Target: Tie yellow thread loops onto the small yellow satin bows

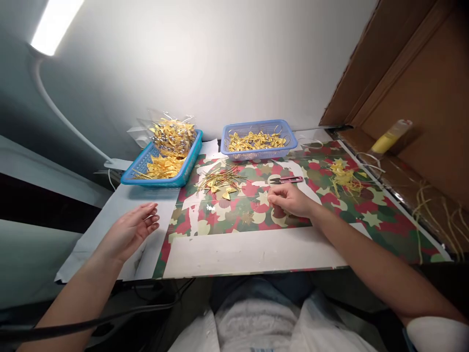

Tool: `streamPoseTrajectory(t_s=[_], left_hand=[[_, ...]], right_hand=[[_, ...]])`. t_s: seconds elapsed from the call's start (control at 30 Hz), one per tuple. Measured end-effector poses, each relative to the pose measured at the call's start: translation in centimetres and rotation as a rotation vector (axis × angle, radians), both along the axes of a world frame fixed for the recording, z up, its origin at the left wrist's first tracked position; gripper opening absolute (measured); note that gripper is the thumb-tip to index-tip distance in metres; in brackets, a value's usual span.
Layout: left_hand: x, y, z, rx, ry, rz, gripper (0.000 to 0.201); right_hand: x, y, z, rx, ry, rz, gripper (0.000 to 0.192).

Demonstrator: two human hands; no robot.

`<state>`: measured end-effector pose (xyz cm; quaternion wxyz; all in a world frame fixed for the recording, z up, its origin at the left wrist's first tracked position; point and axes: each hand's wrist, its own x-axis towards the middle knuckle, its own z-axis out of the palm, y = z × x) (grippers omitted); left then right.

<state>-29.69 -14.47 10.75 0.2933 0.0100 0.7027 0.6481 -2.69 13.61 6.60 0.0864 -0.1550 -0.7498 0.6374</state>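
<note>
Left hand point(128, 230), left of the stems point(222, 180), is spread; right hand point(288, 199), right of them, is pressed together, on what, can't tell; thin stems likely want soft pinches.

Craft workshop: snips point(291, 180), filled baskets point(256, 155)

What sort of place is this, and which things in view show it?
Probably a small handicraft workstation: a lilac-blue basket of yellow pieces, pink-handled snips on the table, and a lit desk lamp suggest close handwork.
</note>
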Motion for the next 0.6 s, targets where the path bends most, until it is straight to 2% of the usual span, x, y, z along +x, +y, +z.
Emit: streamPoseTrajectory(t_s=[0.17,0.3,0.47,0.6], left_hand=[[-1.1,-0.9,0.2,-0.011,0.06,0.065,0.02],[-2.1,-1.4,0.2,-0.088,0.151,0.086,0.021],[-3.6,-2.8,-0.9,-0.288,0.429,0.213,0.018],[-4.4,-4.0,-2.2,-0.415,0.566,0.165,0.014]], right_hand=[[0.1,0.2,-0.1,0.004,-0.024,0.01,0.031],[0.3,0.3,0.2,-0.007,-0.047,0.013,0.027],[0.5,0.6,0.9,0.106,-0.075,-0.032,0.027],[0.5,1.0,0.8,0.22,-0.082,-0.066,0.025]])
